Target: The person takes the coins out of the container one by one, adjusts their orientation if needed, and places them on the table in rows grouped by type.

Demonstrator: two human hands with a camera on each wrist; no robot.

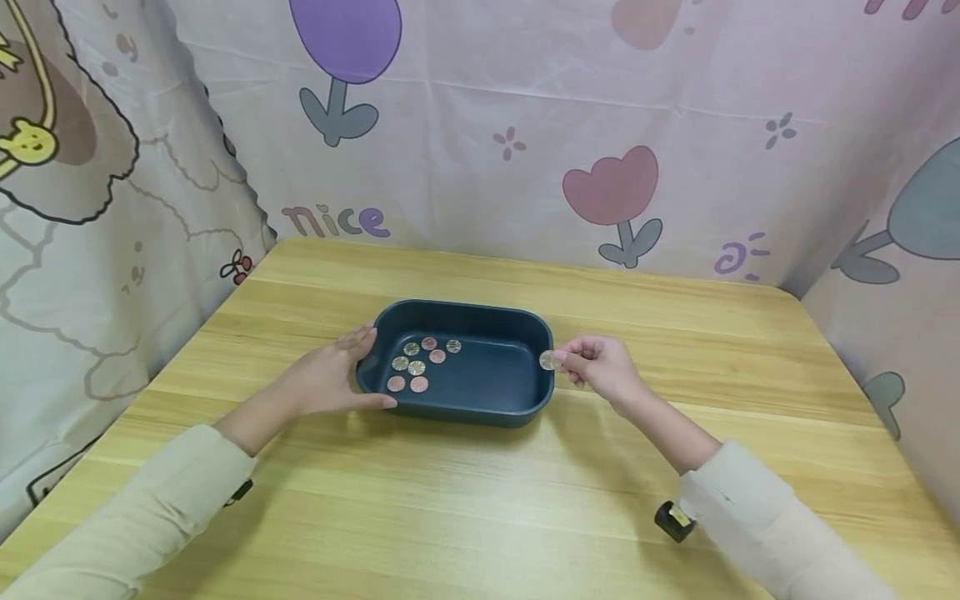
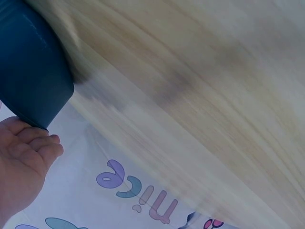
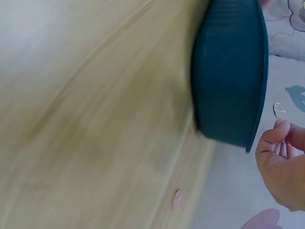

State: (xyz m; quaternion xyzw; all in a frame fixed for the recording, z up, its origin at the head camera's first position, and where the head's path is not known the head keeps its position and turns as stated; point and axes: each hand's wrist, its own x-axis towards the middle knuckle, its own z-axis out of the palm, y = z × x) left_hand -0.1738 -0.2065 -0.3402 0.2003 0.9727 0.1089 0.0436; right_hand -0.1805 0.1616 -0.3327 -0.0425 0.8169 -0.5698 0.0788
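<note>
A dark blue rectangular tray (image 1: 487, 408) sits on the wooden table. Several gold- and copper-coloured coins (image 1: 417, 367) lie flat in its left half. My left hand (image 1: 326, 375) holds the tray's left end, thumb along the near side and fingers at the far left corner; the left wrist view shows its bent fingers (image 2: 40, 138) against the rim. Just over the right rim, my right hand (image 1: 603, 371) pinches a gold-coloured coin (image 1: 548, 360) between thumb and fingers. That coin (image 3: 279, 111) stands beyond the tray's rim in the right wrist view.
A small reddish thing (image 3: 177, 198), too blurred to name, appears on the table near its edge in the right wrist view. Printed cloth (image 1: 480, 167) hangs behind and beside the table (image 1: 450, 517). A black wrist device (image 1: 674, 521) is by the right sleeve.
</note>
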